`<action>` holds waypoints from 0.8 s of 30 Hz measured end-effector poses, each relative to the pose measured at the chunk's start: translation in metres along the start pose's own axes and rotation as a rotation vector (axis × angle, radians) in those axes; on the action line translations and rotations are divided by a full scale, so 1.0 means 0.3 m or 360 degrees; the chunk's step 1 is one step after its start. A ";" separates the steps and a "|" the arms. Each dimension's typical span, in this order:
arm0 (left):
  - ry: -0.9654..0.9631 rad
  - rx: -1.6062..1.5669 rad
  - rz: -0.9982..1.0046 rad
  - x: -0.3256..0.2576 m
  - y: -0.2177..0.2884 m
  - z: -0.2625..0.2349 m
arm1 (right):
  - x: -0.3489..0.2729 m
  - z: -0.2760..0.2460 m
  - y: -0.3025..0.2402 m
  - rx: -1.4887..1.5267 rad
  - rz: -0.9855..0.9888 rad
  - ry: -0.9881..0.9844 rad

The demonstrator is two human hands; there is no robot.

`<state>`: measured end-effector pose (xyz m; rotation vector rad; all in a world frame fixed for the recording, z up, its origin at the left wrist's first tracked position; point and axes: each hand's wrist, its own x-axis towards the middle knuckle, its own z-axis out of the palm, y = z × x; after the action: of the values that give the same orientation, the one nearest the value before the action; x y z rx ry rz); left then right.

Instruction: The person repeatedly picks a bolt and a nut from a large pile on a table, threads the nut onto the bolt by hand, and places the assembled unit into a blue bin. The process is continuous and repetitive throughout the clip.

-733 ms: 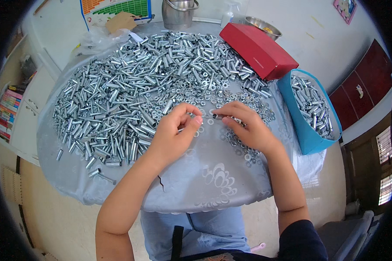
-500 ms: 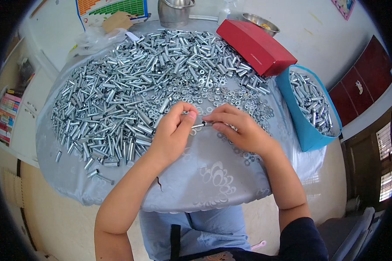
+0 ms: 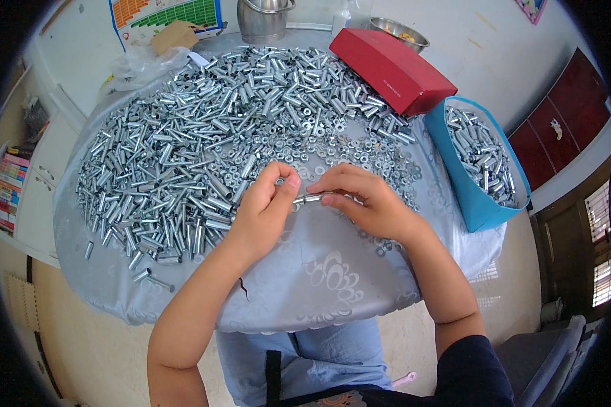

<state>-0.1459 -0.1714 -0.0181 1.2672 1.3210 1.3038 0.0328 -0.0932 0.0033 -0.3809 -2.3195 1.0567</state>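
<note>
Above the near side of the pile, my two hands meet around a thin silvery bolt [image 3: 310,199] with what looks like a sleeve on it. My left hand [image 3: 263,205] pinches its left end between thumb and fingers. My right hand [image 3: 368,201] pinches the right end, its fingers bent over it. The ends are hidden by the fingertips. Just beyond the hands lie loose washers and nuts [image 3: 312,144]. To the left spreads a large heap of metal bolts and sleeves [image 3: 173,149].
A blue fabric bin [image 3: 478,210] full of metal sleeves stands on the right, beside a red box [image 3: 394,71]. At the back are a metal pail [image 3: 261,24], a steel bowl [image 3: 414,41] and a plastic bag [image 3: 142,64]. A silvery cloth [image 3: 265,302] covers the table.
More of the bolt now shows between my hands, lying nearly level. My right fingers have shifted along it slightly, and the whole view has moved a little.
</note>
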 end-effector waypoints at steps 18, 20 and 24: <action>-0.0210 -0.0640 -0.0543 0.000 0.049 0.042 | 0.002 0.109 0.000 0.1077 0.0215 0.0382; -0.0201 -0.0756 -0.0589 0.002 0.050 0.030 | 0.007 0.086 -0.010 0.1199 0.0350 0.0368; -0.0241 -0.0750 -0.0547 0.000 0.051 0.029 | 0.004 0.068 -0.023 0.1060 0.0396 0.0360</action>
<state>-0.1358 -0.1713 -0.0035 0.7573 0.9931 1.1578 0.0195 -0.1093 -0.0019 -0.4916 -1.6265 1.7228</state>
